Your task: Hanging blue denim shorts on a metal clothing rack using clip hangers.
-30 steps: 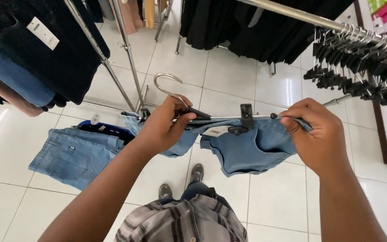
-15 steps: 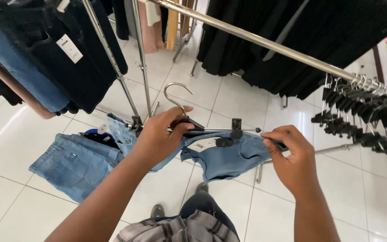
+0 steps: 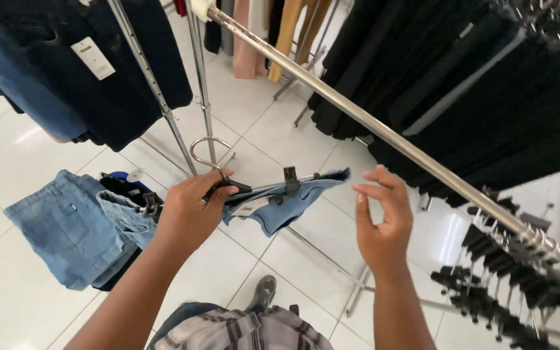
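Note:
My left hand (image 3: pixel 189 214) grips a metal clip hanger (image 3: pixel 210 154) by the base of its hook. A pair of light blue denim shorts (image 3: pixel 280 204) is clipped to the hanger and hangs from it. My right hand (image 3: pixel 384 220) is open just to the right of the shorts, fingers spread and curled, touching nothing. The right end of the shorts' waistband sits a short way from its fingertips.
A long steel rail (image 3: pixel 384 133) crosses diagonally above, hung with black garments (image 3: pixel 474 84) and several empty black clip hangers (image 3: pixel 520 285). A second rack (image 3: pixel 157 84) at left holds dark and blue jeans. More denim shorts (image 3: pixel 66 223) lie on the white tiled floor.
My right hand has let go of the shorts' right end and opened. The left hand has carried the hanger with the shorts left and lower in view as the camera turned towards the rail.

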